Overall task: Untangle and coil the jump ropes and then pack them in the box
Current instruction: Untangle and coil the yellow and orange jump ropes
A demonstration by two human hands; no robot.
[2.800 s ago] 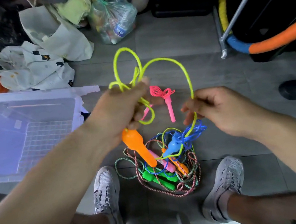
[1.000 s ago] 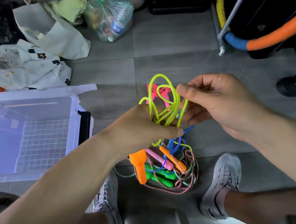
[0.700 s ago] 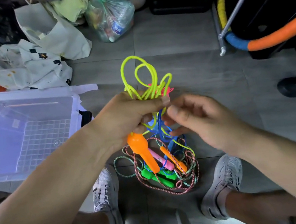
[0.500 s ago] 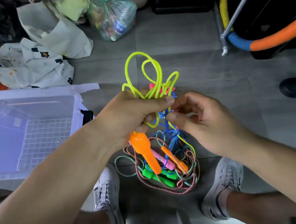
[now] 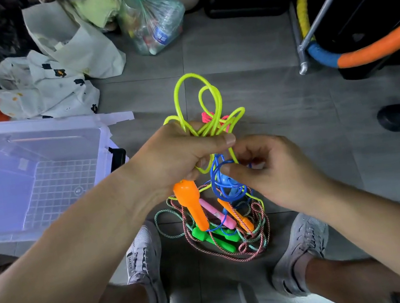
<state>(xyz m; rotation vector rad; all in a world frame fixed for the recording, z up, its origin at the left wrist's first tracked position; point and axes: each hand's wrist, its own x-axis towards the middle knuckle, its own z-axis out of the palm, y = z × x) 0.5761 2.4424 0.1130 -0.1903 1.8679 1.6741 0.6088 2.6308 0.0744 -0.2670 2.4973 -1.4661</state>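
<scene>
My left hand grips a bunch of neon yellow rope loops that stick up above the fist, and the rope's orange handle hangs below it. Just right of it, my right hand pinches a blue rope tangled with the yellow strand. On the floor between my shoes lies a tangled pile of braided ropes with green, pink and orange handles. A pink rope lies on the floor behind the yellow loops. A clear plastic box stands open at the left.
White cloth and bags and a clear plastic bag of bottles lie on the grey tile floor at the back. A metal stand with orange and blue padded tubing stands at the right. My two grey shoes flank the pile.
The yellow rope went from one wide loop to several small loops gathered in my left hand. My right hand let go of the yellow strand and now pinches the blue rope below.
</scene>
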